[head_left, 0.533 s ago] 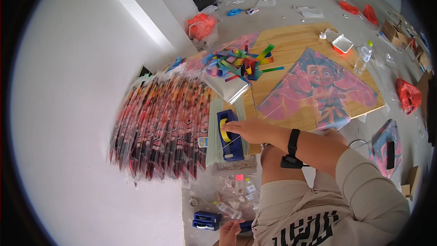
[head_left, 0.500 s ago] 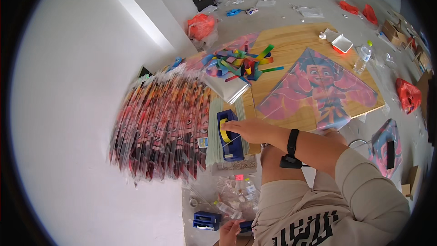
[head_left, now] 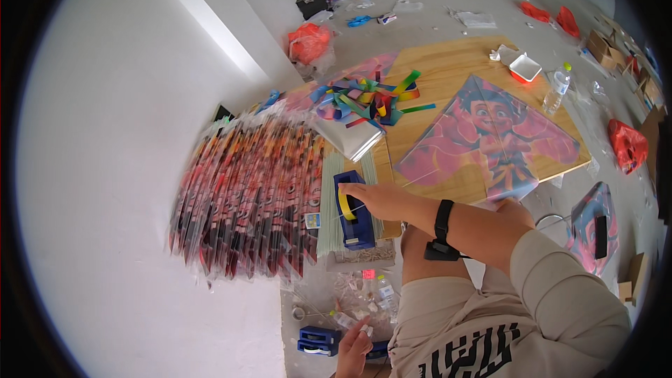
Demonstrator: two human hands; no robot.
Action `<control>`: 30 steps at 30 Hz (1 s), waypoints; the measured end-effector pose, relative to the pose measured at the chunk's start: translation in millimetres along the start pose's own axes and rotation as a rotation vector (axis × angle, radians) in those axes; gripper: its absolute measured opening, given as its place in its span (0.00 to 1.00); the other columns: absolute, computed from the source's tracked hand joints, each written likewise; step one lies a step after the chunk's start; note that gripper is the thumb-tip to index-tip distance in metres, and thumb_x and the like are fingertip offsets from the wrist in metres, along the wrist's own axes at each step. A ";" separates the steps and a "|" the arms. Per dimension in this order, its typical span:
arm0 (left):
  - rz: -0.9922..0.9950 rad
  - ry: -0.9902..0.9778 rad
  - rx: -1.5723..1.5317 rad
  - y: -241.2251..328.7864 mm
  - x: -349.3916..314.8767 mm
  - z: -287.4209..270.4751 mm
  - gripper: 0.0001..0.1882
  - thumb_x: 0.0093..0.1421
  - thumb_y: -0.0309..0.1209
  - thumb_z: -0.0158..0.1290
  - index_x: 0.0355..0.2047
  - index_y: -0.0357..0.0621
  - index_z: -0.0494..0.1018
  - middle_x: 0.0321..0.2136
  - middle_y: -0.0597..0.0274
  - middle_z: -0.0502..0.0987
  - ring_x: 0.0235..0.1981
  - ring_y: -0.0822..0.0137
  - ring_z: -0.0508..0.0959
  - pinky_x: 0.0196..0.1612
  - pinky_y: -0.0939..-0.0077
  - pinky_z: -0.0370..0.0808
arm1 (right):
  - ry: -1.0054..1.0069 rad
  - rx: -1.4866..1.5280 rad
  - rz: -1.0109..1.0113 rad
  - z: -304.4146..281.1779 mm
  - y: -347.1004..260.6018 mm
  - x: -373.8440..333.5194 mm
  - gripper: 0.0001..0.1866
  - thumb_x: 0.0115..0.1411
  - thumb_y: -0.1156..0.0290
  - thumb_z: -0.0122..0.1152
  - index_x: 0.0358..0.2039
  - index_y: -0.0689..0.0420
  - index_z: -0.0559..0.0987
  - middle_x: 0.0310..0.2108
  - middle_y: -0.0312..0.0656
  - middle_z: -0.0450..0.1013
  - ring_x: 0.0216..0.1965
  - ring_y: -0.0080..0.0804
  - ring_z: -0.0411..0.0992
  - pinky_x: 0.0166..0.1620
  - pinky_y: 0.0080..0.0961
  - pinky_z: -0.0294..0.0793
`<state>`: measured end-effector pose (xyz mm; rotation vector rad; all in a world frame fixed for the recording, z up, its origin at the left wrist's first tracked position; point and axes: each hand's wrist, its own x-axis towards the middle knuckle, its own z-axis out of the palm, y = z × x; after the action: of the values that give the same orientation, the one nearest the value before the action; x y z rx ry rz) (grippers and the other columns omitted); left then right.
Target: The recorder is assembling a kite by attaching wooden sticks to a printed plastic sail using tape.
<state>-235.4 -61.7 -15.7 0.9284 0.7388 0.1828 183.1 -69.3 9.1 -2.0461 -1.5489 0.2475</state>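
Observation:
My right hand (head_left: 374, 201) reaches in from the right over a blue tape dispenser (head_left: 360, 227) with a yellow roll (head_left: 346, 203). Its fingertips are at the top of the roll. A thin pale rod (head_left: 355, 208) shows on both sides of that hand, which is closed round it. Low in the picture, my left hand (head_left: 353, 353) is pinched, with a small whitish bit at its fingertips that is too small to name. Beside it on the floor is a second blue tape dispenser (head_left: 318, 340). A diamond-shaped kite (head_left: 493, 133) with a cartoon figure lies flat on the wooden table (head_left: 448, 56).
Many plastic-wrapped packets (head_left: 245, 196) stand stacked against the wall at left. Rainbow ribbons (head_left: 371, 98) lie behind the dispenser. A bottle (head_left: 558, 87) and a small tray (head_left: 525, 68) stand at the table's far right. Another kite (head_left: 595, 227) hangs low at right.
My left hand has risen slightly, and a finger now points upward. My right hand has shifted a little to the right, with its fingertips still at the yellow roll.

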 end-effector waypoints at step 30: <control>0.036 -0.319 -0.242 19.9 75.4 42.4 0.30 0.76 0.42 0.46 0.71 0.36 0.62 0.22 0.75 0.54 0.24 0.77 0.55 0.33 0.75 0.57 | 0.060 -0.123 -0.156 3.7 -5.2 2.7 0.29 0.63 0.82 0.52 0.65 0.51 0.69 0.66 0.37 0.70 0.38 0.50 0.81 0.37 0.47 0.79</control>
<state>-148.6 -44.1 -21.8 0.7175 0.3953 0.1473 178.0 -64.7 9.3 -1.9916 -1.7128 0.0323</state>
